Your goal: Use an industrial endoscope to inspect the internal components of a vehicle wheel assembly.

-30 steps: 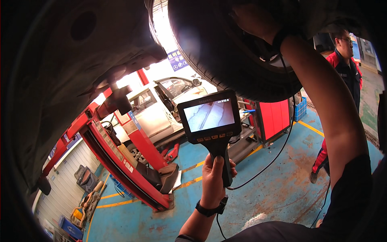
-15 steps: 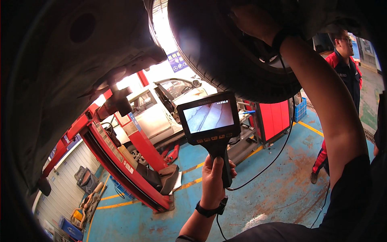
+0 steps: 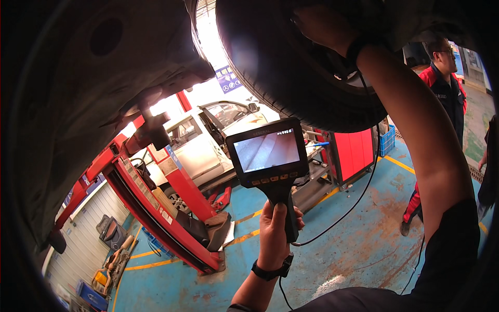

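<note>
My left hand (image 3: 273, 229) grips the handle of a black handheld inspection scope (image 3: 265, 152), whose lit screen shows pale, blurred streaks. A black cable (image 3: 353, 208) loops from the scope up toward the tire. Overhead, my right hand (image 3: 325, 26) reaches into the shadowed wheel area beside the large black tire (image 3: 265, 67), fingers curled; what they hold is too dark to make out. The dark underside of the raised car (image 3: 99, 88) spans the upper left.
Red lift posts (image 3: 156, 208) stand left, before a white car (image 3: 197, 145). A red cabinet (image 3: 353, 156), blue crate (image 3: 386, 140) and person in dark-red overalls (image 3: 444, 93) are right; another person's dark-clothed body (image 3: 486, 182) shows at the edge. Odd equipment (image 3: 106, 270) lines the lower-left wall.
The scope has shifted slightly left and its screen picture has changed to blurrier streaks. My right wrist has moved slightly left. The person at the far right edge shows more.
</note>
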A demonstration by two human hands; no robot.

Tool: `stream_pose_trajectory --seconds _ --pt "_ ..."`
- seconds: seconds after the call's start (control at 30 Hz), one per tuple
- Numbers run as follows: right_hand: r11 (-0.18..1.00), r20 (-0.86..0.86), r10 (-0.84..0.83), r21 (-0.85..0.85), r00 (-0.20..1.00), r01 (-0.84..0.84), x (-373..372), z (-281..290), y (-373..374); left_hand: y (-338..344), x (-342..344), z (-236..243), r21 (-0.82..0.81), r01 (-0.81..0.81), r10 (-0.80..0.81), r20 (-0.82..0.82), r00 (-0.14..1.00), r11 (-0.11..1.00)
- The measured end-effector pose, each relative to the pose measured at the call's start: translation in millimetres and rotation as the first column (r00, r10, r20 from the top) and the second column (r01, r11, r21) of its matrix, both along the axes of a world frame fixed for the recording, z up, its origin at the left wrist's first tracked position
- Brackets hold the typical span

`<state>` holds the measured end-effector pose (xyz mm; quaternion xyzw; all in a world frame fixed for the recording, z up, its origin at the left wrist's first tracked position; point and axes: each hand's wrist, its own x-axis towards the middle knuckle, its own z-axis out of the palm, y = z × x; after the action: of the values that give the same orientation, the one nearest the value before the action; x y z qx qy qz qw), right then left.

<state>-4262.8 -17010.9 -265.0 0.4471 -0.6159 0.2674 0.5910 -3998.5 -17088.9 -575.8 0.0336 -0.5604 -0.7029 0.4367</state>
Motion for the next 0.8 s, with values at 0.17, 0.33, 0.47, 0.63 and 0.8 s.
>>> stream_pose_trajectory --seconds 0.17,0.33,0.47,0.63,0.8 --pt "1.0 -0.008 0.006 -0.007 1.0 -0.006 7.8 -3.7 -0.1 -3.3 4.0 -2.1 0.005 -0.005 0.005 -0.005 1.0 1.0" --pt "1.0 0.021 -0.001 -0.008 1.0 0.001 0.9 -1.7 -2.2 -1.3 1.8 -1.5 0.004 -0.005 0.005 0.003 1.0 1.0" --pt "1.0 0.013 -0.021 0.008 1.0 0.021 -5.8 1.2 -5.8 -2.6 1.4 -2.3 -0.002 0.001 -0.001 -0.001 1.0 1.0" --pt "1.0 -0.037 0.002 -0.008 0.999 -0.002 -5.3 3.5 -8.0 -1.9 6.1 -0.5 -0.01 -0.006 0.006 -0.001 1.0 1.0" --pt "0.999 -0.018 0.006 -0.044 1.0 -0.007 -1.4 -1.2 -8.8 -2.2 8.0 -0.5 -0.008 0.007 -0.007 -0.008 1.0 1.0"
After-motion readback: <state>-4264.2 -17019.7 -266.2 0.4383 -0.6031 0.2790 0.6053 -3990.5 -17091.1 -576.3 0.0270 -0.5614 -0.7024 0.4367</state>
